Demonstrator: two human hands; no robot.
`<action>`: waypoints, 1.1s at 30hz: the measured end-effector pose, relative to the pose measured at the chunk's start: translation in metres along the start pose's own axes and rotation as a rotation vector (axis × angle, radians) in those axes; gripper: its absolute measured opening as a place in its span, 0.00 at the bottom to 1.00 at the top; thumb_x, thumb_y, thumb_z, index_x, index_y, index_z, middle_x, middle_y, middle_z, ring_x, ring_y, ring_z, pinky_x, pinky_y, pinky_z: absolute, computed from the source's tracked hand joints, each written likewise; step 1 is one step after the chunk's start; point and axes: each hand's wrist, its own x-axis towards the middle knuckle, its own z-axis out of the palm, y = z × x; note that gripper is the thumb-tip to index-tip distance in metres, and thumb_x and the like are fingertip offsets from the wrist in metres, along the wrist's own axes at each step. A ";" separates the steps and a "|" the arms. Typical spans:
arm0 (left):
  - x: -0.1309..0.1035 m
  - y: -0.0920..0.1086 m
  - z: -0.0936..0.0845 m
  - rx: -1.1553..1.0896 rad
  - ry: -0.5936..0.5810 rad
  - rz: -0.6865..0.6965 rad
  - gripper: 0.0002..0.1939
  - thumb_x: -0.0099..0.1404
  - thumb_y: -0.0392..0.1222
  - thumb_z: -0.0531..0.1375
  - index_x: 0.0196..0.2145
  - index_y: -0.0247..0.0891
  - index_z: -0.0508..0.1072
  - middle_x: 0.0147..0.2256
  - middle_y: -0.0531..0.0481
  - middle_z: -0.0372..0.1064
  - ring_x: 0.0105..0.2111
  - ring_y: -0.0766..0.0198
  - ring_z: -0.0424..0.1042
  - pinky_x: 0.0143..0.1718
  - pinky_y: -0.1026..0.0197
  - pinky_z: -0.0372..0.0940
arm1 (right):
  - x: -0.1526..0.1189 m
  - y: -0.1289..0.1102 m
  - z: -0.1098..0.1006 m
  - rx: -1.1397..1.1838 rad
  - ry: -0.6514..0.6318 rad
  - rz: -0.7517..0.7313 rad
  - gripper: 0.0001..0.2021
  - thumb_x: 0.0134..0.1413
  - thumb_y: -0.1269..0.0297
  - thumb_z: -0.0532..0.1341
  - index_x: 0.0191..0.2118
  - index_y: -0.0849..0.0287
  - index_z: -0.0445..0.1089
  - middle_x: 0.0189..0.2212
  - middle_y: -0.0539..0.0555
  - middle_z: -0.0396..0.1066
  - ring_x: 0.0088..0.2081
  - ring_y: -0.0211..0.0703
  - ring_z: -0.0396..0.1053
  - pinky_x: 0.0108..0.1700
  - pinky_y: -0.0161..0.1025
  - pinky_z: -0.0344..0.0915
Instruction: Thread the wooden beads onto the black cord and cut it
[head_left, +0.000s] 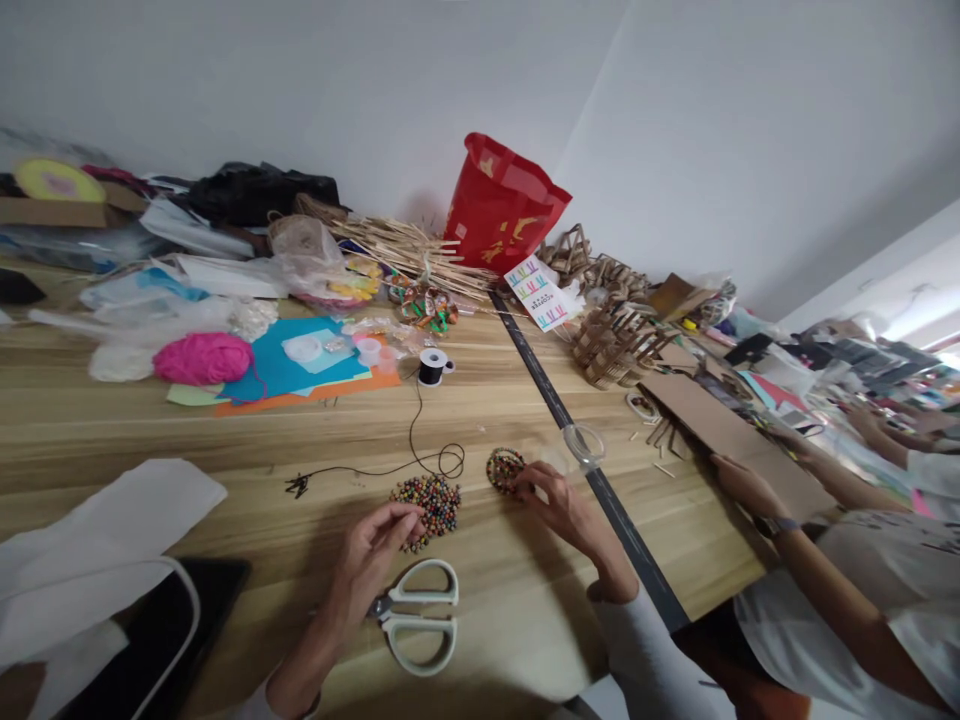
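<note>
A loose pile of small multicoloured beads (pixel 439 508) lies on the wooden table in front of me. My left hand (pixel 373 550) is at the pile's left edge, thumb and fingertips pinched together; whatever they hold is too small to make out. To the right, my right hand (pixel 559 505) has its fingers closed on the edge of a coiled beaded bracelet (pixel 502 468). White-handled scissors (pixel 420 615) lie just below the beads. A black cord (pixel 375 470) runs from a spool (pixel 432 367) and loops behind the pile, ending in a small tangle at left.
Pink yarn (pixel 202 358) and coloured paper (pixel 300 375) are at back left. A red bag (pixel 502 205), thin sticks and woven baskets (pixel 615 345) line the back. A clear ring (pixel 583 445) lies beyond my right hand. At right, another person's hand (pixel 746 488) touches cardboard (pixel 720 425).
</note>
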 end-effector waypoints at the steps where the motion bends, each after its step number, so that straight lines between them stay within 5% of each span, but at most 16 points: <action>1: 0.000 0.001 0.000 0.000 0.004 0.005 0.15 0.46 0.50 0.66 0.27 0.36 0.78 0.24 0.49 0.76 0.28 0.60 0.74 0.34 0.60 0.71 | -0.002 0.000 -0.002 0.008 0.025 0.025 0.08 0.61 0.72 0.55 0.39 0.58 0.71 0.39 0.55 0.71 0.42 0.44 0.70 0.45 0.40 0.66; 10: 0.003 0.004 -0.008 -0.008 0.060 0.007 0.17 0.45 0.51 0.66 0.28 0.35 0.78 0.25 0.48 0.76 0.28 0.59 0.75 0.34 0.60 0.71 | 0.004 -0.010 -0.004 0.003 0.097 0.075 0.05 0.61 0.69 0.57 0.37 0.58 0.70 0.33 0.53 0.72 0.35 0.42 0.71 0.38 0.37 0.65; 23: 0.014 0.005 -0.024 0.104 0.127 0.123 0.16 0.49 0.53 0.65 0.28 0.36 0.76 0.26 0.48 0.77 0.29 0.58 0.75 0.34 0.60 0.71 | 0.055 -0.068 0.040 0.168 -0.175 -0.229 0.04 0.58 0.74 0.61 0.38 0.60 0.70 0.34 0.51 0.70 0.34 0.37 0.69 0.37 0.32 0.63; 33: 0.031 -0.001 -0.057 0.301 0.279 0.255 0.19 0.54 0.56 0.62 0.33 0.35 0.76 0.30 0.45 0.79 0.33 0.55 0.77 0.38 0.56 0.71 | 0.007 -0.125 0.053 -0.180 -0.401 -0.475 0.10 0.60 0.60 0.61 0.44 0.59 0.68 0.39 0.54 0.70 0.39 0.42 0.69 0.38 0.35 0.63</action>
